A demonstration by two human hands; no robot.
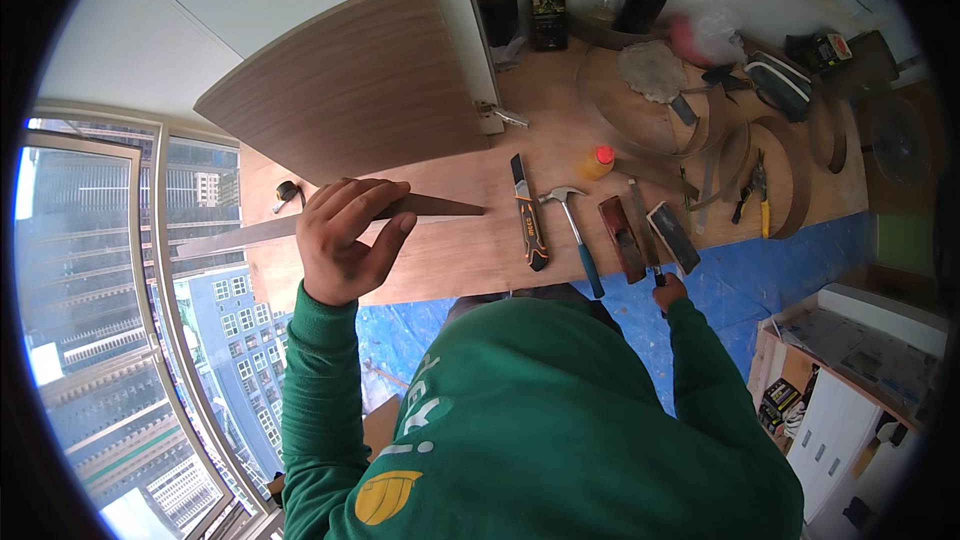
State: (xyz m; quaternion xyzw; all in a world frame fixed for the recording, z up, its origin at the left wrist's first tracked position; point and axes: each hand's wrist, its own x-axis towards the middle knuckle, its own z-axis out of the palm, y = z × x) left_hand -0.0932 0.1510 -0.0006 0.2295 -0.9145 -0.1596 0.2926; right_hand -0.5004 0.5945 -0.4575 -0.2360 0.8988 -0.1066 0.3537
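Long, thin brown strip [440,206] is stretching over the tan wooden bench [440,270], my left hand [350,235] pinching it while my right hand [670,293] is gripping a flat grey file-like metal tool [645,228] by its dark handle—apparently a tool pick-up, next calling for a clean lift.

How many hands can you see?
2: the left hand, holding a long thin strip, and the right hand, gripping a long tool right of the hammer.

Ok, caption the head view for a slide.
Left hand holding a strip, right hand gripping a file; knife and hammer lie between them on the table.
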